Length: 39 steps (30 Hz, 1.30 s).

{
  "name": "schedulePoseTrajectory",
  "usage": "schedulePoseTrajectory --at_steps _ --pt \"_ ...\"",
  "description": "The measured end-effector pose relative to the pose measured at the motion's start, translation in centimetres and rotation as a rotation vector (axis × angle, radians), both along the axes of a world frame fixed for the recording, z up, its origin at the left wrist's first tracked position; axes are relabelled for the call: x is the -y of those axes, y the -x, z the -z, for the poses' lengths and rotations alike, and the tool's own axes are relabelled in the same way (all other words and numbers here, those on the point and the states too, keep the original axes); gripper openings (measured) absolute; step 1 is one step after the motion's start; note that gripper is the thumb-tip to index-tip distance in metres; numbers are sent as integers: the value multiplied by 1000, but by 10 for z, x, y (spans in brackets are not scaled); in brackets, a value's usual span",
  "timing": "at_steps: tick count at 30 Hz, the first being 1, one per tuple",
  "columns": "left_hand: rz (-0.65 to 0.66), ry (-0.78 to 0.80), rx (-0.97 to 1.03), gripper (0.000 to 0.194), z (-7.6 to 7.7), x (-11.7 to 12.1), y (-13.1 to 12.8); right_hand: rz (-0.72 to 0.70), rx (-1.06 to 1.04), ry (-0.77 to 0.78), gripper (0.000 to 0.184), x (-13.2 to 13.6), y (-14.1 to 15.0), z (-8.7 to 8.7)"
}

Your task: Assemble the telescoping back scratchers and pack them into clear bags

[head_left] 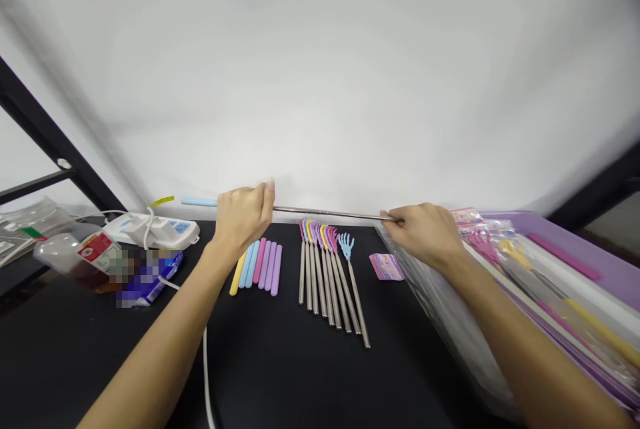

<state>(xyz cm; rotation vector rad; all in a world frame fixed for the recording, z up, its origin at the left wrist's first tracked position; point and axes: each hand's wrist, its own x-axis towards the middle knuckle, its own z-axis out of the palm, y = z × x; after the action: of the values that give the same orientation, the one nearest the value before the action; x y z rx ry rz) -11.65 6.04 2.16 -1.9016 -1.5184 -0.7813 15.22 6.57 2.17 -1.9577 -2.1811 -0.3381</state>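
Forearms (150,349) reach forward, left hand (243,219) closed around a thin steel rod (325,213) with a pale blue handle, right hand (420,236) pinching its far end, holding it level and taut above the black table (100,356), clear of the lined-up metal back scratchers (330,276).

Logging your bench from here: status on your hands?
Left hand and right hand both holding metal rod, blue handle at left. Back scratchers lying below.

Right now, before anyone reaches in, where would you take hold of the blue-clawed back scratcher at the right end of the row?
I'd grip the bare metal shaft of the blue back scratcher low down, near its end closest to the person, coming from above and the right. It's the row's last shaft, so no neighbouring shaft blocks that side, while its blue claw sits crowded beside the other heads.
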Motion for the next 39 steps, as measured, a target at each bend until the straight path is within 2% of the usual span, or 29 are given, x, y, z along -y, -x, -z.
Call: schedulePoseTrajectory --at_steps 2,4,6,12,15,18,21,23,29,31,36,39 --pt "30 -19 -3 52 0 1 -6 -8 7 -5 41 0 0 0" --pt "183 -12 -86 51 -1 4 -14 -37 2 -6 43 2 3 0" --pt "258 -42 -132 50 -2 5 -16 -46 -12 -4 45 3 5 -1" --pt "107 -155 -19 52 -6 0 -4 -29 -12 -13 42 5 8 -4" --pt "175 -131 -33 51 -1 2 -3 22 -27 -11 43 5 7 -3" --pt "192 -79 -87 50 2 -2 16 28 -18 10 44 4 -4 -3" --pt "0 -68 -11 51 -1 -8 40 58 5 2 42 4 -15 -5" --pt "-60 -89 -1 52 -3 -8 42 64 10 6 41 4 -15 -6" --pt "280 -240 -189 42 -3 5 1 -9 -58 12 44 1 1 -7" --pt "293 -276 -209 42 -2 4 2 -23 -58 17 43 0 -1 -7" --pt "250 -300 -213 41 -3 -5 22 -48 -52 17 40 -6 -11 -7" --pt "264 -313 -213 41 -4 -7 20 -55 -79 22 41 -7 -11 -5"
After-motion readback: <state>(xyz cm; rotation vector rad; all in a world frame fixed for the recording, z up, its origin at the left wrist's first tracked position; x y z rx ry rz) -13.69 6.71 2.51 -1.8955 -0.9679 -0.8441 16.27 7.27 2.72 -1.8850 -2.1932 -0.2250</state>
